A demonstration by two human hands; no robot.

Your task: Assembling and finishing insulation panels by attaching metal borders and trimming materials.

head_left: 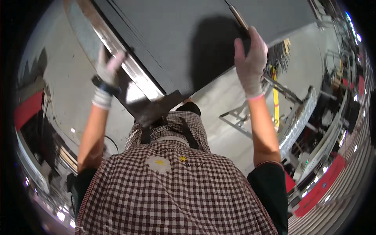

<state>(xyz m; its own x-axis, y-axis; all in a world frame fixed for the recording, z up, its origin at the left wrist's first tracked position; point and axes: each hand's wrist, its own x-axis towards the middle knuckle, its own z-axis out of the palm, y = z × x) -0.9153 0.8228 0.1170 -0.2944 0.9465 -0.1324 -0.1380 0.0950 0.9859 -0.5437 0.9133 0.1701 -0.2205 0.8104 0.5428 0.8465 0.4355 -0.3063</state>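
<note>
Head view: two gloved hands hold up one large dark panel over a pale floor.

One dark flat panel (184, 39) fills the upper middle, its lower corner pointing down at the person's checked apron (176, 196). Left hand (107, 72), blurred, is at the panel's shiny left edge strip (133, 72); how tightly its fingers close cannot be told. Right hand (250, 64) grips the panel's right edge, fingers curled over it. One metal frame (243, 117) lies on the floor (219, 102) at right.
</note>
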